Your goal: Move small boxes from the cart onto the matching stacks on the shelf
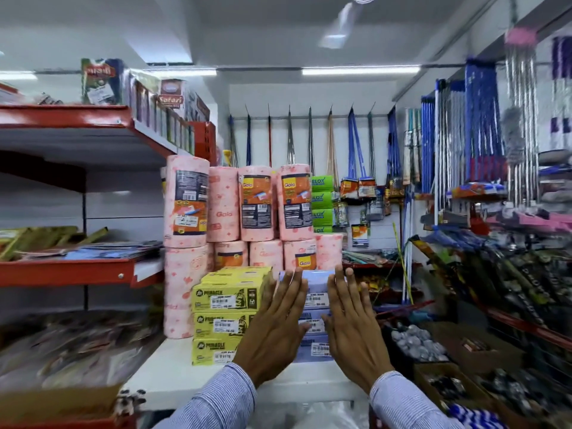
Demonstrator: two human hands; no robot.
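A stack of three pale blue small boxes [315,297] stands on the white shelf [173,376], right beside a stack of three yellow boxes [227,300]. My left hand [275,328] lies flat, fingers extended, against the left front of the blue stack. My right hand [349,328] presses flat against its right front. Neither hand wraps around a box. The cart is not in view.
Pink paper rolls [257,205] are piled behind both stacks. Red shelves [68,270] with flat packets run along the left. Brooms and mops [476,125] hang at the back and right. Bins of small goods [418,339] sit low on the right.
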